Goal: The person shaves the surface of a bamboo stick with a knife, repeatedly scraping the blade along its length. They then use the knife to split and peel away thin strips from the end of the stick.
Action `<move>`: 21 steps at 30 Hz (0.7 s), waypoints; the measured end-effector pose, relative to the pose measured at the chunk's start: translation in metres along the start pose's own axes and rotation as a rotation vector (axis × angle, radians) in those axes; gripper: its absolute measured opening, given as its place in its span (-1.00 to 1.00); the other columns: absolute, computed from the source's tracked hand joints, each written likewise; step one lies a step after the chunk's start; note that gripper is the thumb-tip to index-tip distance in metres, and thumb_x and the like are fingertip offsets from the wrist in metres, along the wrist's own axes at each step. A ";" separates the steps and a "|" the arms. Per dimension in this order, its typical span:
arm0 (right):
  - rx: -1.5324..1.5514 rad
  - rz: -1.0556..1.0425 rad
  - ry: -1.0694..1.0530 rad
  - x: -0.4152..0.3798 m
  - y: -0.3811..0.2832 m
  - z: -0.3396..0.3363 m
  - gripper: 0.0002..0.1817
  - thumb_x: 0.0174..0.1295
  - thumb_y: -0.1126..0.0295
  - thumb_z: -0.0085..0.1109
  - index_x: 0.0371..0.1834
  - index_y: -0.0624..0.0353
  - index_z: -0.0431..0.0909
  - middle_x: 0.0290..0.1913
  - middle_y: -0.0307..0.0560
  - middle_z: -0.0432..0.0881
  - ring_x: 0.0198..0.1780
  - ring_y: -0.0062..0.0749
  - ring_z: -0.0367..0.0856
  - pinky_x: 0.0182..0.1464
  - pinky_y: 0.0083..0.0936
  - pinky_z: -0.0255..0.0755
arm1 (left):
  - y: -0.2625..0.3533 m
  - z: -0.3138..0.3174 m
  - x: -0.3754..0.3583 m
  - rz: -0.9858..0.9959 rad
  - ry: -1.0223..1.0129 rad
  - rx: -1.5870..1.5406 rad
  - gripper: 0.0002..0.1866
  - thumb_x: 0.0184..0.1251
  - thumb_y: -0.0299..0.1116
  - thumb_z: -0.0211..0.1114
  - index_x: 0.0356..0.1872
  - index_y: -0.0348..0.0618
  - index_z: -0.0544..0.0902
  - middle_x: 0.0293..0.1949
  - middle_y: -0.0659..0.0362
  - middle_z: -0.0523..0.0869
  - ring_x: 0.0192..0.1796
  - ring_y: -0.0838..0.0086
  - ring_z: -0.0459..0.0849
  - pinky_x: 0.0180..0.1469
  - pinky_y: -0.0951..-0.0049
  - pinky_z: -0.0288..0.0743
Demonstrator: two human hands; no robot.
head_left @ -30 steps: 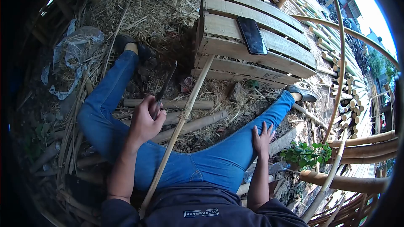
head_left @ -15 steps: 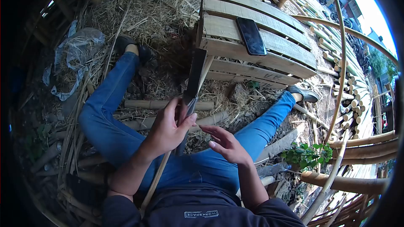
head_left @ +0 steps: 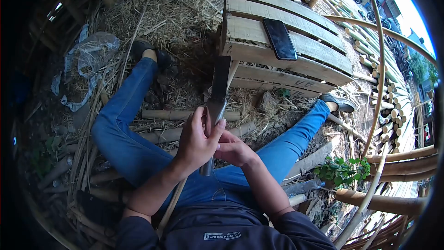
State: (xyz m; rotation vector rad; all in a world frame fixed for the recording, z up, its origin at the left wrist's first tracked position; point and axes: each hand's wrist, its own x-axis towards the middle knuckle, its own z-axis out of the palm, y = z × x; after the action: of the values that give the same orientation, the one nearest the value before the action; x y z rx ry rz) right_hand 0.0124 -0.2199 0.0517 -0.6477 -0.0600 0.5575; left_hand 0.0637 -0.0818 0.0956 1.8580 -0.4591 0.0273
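Amid straw (head_left: 162, 9); gripping knife (head_left: 217, 104) in left hand (head_left: 196, 143); with right hand (head_left: 238, 150) alongside, cannot tell if holding; seemingly adjusting; calls for avoiding blade (head_left: 221, 76).

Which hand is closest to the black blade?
The left hand: it grips the silver handle just below the black blade. The right hand is farther from the blade, lower and to the right.

- Sunlight comes from the upper right, the sky (head_left: 409, 7) there burnt white.
- Soft shade covers the jeans (head_left: 122, 150).
- A dull gleam marks the metal handle (head_left: 207, 167).
- Edges curve into black.
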 end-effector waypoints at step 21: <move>-0.746 0.004 0.578 -0.018 -0.027 -0.050 -0.55 0.35 0.16 0.27 -0.56 0.08 0.26 -0.69 -0.32 0.35 -0.70 -0.64 0.35 -0.66 -0.55 0.26 | -0.153 -0.242 0.035 -0.733 0.051 1.330 -0.48 0.43 0.01 0.16 0.28 -0.03 0.52 0.10 -0.12 0.66 0.20 -0.01 0.61 0.28 0.11 0.45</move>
State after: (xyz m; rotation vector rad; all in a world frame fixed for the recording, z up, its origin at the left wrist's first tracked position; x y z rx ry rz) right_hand 0.0207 -0.2747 0.0292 -1.5161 0.2905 0.3215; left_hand 0.1959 0.1701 0.0461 3.2102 0.4610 -0.1507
